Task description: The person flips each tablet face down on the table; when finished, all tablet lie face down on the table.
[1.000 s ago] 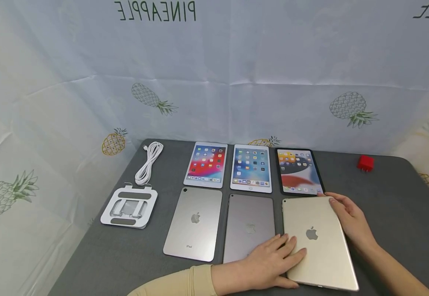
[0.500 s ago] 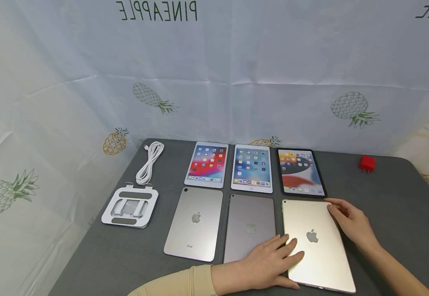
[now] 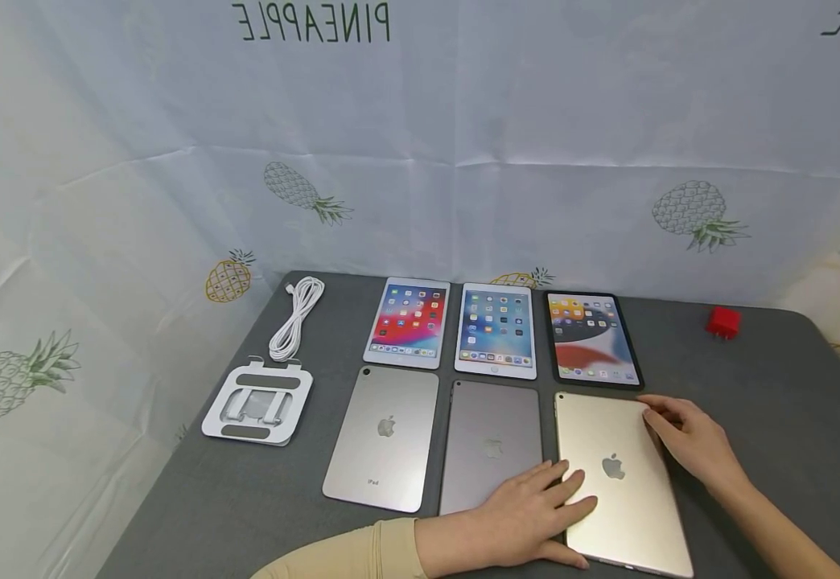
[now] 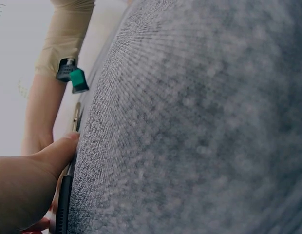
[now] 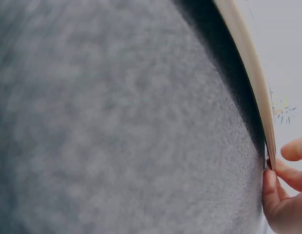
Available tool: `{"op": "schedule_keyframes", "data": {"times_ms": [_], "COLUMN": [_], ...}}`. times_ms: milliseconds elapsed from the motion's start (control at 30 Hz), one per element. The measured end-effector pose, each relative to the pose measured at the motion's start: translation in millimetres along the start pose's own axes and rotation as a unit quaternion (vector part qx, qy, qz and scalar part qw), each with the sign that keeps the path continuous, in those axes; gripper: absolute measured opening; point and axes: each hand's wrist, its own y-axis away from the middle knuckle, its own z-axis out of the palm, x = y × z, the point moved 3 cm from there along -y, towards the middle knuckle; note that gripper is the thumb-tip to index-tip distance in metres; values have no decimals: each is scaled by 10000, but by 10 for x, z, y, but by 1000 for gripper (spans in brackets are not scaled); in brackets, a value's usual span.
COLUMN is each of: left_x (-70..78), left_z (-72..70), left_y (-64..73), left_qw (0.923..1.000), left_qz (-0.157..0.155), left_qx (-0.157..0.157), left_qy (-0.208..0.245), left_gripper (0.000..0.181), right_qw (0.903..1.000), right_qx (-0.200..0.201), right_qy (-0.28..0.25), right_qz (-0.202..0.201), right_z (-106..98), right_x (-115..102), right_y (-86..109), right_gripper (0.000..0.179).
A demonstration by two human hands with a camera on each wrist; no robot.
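A gold tablet (image 3: 633,503) lies back up at the front right, in line with a grey tablet (image 3: 492,430) and a silver tablet (image 3: 384,434). My left hand (image 3: 517,515) spreads over the grey tablet's lower part, its fingertips resting on the gold tablet's left side. At the gold tablet's far right corner, my right hand (image 3: 695,442) holds the edge between thumb and fingers. The right wrist view shows these fingers (image 5: 271,187) at the corner of the tablet edge (image 5: 255,73), with a dark shadow beneath that edge. My left thumb (image 4: 63,146) appears in the left wrist view.
Behind are a white tablet with a red screen (image 3: 407,322), a white tablet with a blue screen (image 3: 496,330) and a black-framed tablet (image 3: 594,338). A coiled white cable (image 3: 293,322) and folding stand (image 3: 257,402) lie left; a red charger plug (image 3: 724,322) lies right.
The gold tablet's far edge has moved toward me, opening a gap from the black-framed tablet, and my right hand has come with it. My left hand has hardly moved.
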Motion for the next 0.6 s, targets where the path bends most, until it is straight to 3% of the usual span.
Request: {"op": "schedule_keyframes", "data": {"times_ms": [600], "left_x": [-15], "left_z": [15], "left_y": [-14], "left_qw": [9998], "left_qz": [-13], "left_qx": [-60], "left_qy": [169], "left_gripper": [67], "right_qw": [9991], "right_qx": [215], "right_qy": [249], "right_qz": [-281], "right_z": [11], "right_x": [-58], "right_y": [-1], "right_gripper": [30]}}
